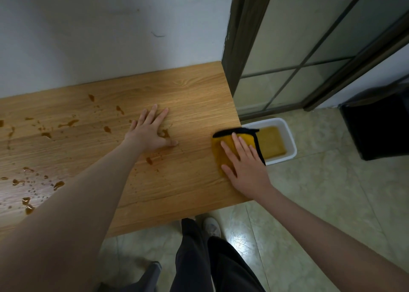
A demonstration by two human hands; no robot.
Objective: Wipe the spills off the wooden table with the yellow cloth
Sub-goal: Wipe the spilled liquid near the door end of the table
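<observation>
A wooden surface [194, 97] is seen from above, set against a pale wall [88, 26]. The yellow cloth [223, 150], edged in black, is pressed flat at the surface's right edge by the right hand [245, 170], whose fingers are straight and spread over it; part of the cloth overhangs the edge. The left hand [150, 132] is laid flat on the bare wood near the middle, fingers spread, nothing held. Brown spills [68, 123] are scattered across the left half of the surface, with one small puddle [165, 133] just beside the left thumb (possibly touching it, though that is hard to tell). On the tiled floor [332, 192] below the right edge, a white tub [290, 137] of yellowish liquid is seen, with a dark bin [376, 126] further right. Dark trousers [199, 258] and a pale shoe [212, 226] are visible below.
</observation>
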